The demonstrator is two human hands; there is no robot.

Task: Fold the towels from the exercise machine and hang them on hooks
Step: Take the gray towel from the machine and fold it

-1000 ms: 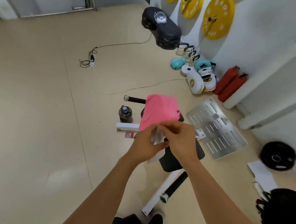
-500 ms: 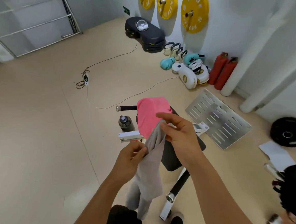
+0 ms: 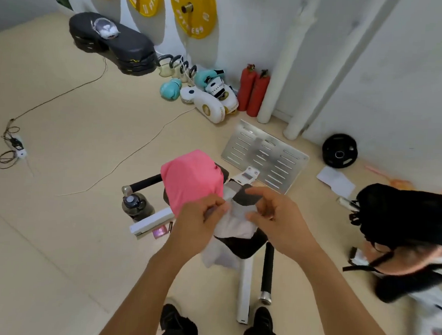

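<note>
Pale grey cloth towel [image 3: 233, 220] is pinched between my left hand [image 3: 199, 221] and right hand [image 3: 278, 216], mid-fold I judge; next, halve it, then fold the pink towel [image 3: 192, 178].

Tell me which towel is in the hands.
The white towel, pinched by the left hand and right hand; the pink towel lies draped, unheld.

Your forearms reach forward and converge. Your left hand [image 3: 198, 225] has fingers curled in a pinch; your right hand [image 3: 278, 216] sits just beside it, thumb and fingers bent, also pinching.
</note>
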